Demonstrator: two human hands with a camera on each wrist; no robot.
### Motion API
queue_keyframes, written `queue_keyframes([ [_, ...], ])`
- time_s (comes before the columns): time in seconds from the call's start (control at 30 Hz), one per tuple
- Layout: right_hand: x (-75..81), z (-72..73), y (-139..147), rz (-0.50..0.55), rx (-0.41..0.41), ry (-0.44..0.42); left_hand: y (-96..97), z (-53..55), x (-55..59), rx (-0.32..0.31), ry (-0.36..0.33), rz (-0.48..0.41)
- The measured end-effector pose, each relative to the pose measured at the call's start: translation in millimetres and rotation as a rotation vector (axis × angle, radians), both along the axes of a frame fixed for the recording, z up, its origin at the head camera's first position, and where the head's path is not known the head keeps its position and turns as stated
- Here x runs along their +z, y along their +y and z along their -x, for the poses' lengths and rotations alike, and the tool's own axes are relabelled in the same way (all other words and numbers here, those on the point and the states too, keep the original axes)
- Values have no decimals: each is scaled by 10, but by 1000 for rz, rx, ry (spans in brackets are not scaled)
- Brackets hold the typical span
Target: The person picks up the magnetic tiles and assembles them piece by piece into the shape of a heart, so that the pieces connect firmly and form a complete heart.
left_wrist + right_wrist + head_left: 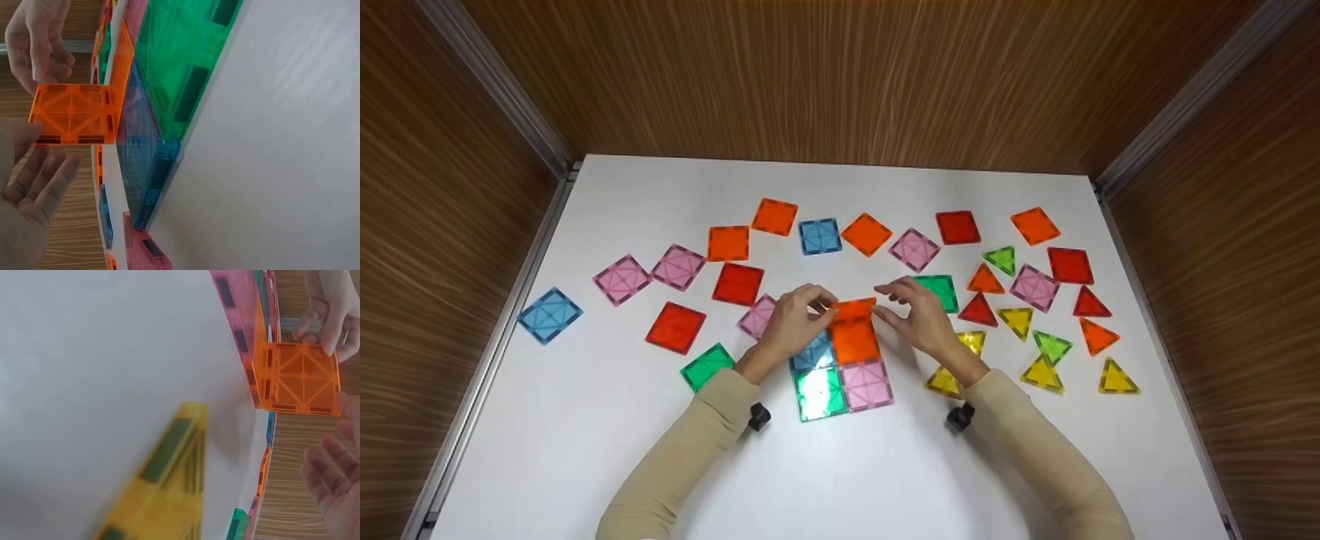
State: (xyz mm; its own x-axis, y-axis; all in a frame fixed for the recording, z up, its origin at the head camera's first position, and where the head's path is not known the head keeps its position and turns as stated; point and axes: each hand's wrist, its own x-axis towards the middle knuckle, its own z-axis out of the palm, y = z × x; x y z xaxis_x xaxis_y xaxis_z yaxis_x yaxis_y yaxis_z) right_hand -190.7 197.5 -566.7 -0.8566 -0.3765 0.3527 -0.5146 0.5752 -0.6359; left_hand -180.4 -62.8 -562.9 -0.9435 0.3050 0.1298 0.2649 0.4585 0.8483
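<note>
An orange square magnetic tile (855,306) stands upright along the far edge of a flat orange tile (856,343). That flat tile forms a two-by-two block with a blue tile (814,352), a green tile (820,394) and a pink tile (867,385). My left hand (795,321) pinches the upright tile's left top corner, thumb on its near face. At the opposite corner is my right hand (921,319), its thumb at the tile's edge and its fingers spread apart. The upright tile (304,377) shows broadside in the right wrist view.
Loose square tiles, such as a red one (676,328) and a blue one (820,236), lie scattered left and behind. Several triangles, including a yellow one (1118,377), lie on the right. Wood-grain panels (825,82) surround the white table (585,450).
</note>
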Motion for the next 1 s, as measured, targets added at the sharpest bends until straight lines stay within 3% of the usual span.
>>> queue_keyframes([
  [0.17,0,101,-38,39,22,-77,3,-41,-4,14,3,12],
  [0.3,-16,112,-38,46,17,-106,-71,-163,-30,22,-5,69],
  [0.47,-24,107,-41,53,32,-127,-256,-414,-99,4,-35,236],
  [0.67,3,95,-37,53,38,-147,-387,-661,-166,-101,-17,449],
  [0.83,-9,85,0,64,38,-148,-358,-685,-169,-176,1,565],
  [1.0,-22,45,90,57,25,-105,-367,-580,-130,-241,-1,589],
])
